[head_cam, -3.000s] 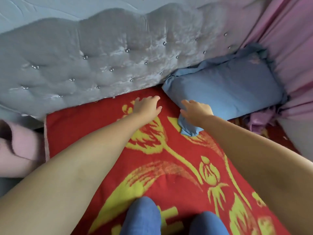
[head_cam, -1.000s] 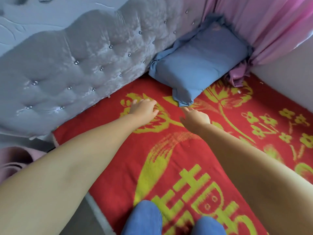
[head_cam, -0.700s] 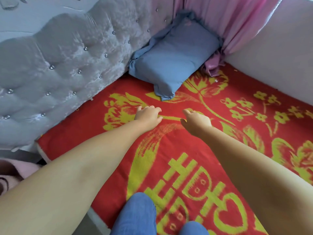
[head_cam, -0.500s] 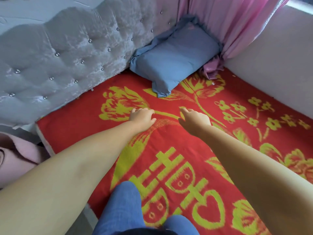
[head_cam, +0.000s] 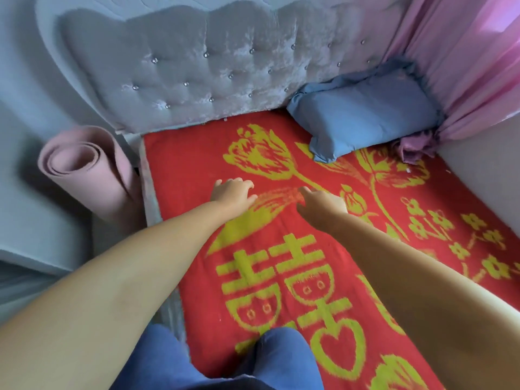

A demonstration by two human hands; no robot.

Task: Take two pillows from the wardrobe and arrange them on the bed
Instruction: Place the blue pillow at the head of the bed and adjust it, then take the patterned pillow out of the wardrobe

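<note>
Blue pillow [head_cam: 363, 114] lying at the bed's far right corner, back edge against the headboard [head_cam: 213, 71], right end tucked beside the pink curtain [head_cam: 461, 60]; one loose corner of its case drooping onto the red blanket [head_cam: 183, 164]; well apart from both hands. Left hand [head_cam: 232, 192] stretched out over the blanket, palm down, fingers loosely curled, gripping nothing; right hand [head_cam: 320, 205] just beside it, likewise palm down with fingers relaxed and empty; whether either touches the blanket, hard to tell. Blanket patterned with yellow flowers and a large character; knees in blue jeans [head_cam: 284, 358] at the near edge. Rolled pink mat [head_cam: 90, 173] standing left of the bed, near the headboard's end.
</note>
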